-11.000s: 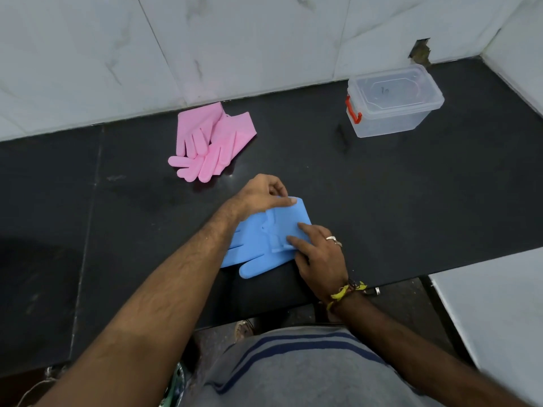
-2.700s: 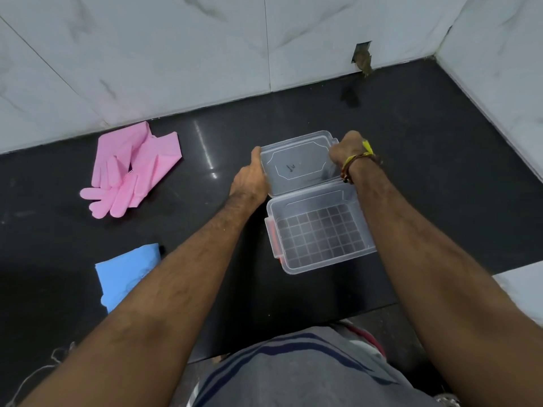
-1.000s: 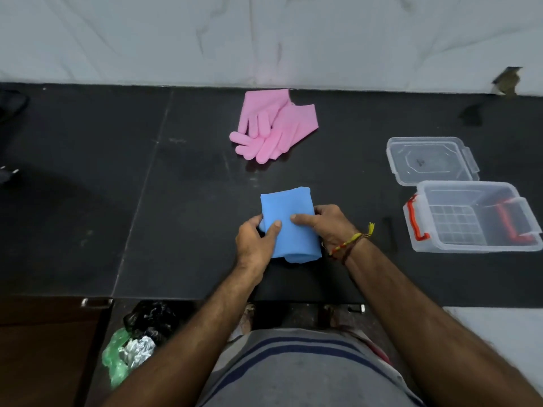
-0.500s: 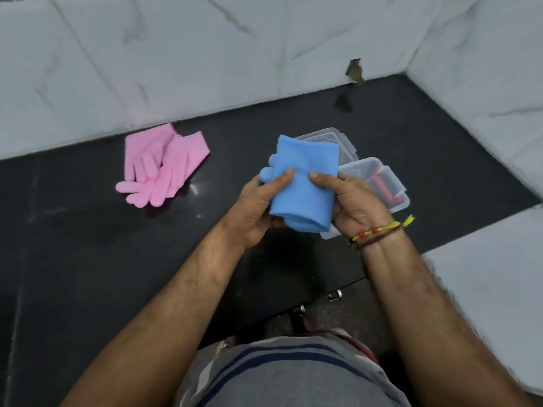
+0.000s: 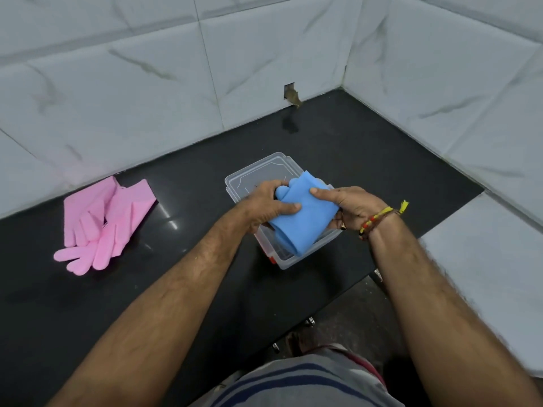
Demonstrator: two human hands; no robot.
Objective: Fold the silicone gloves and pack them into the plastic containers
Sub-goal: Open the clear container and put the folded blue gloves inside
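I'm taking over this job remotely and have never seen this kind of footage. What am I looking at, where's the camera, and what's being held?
There is no machine here: a person works with two bare hands. The one camera sits on their head, looking forward and down. The left hand and right hand together grip folded blue gloves and hold them over an open clear box, the low end dipping into it. The box's lid lies flat just behind it. Pink gloves lie unfolded to the left on the black counter.
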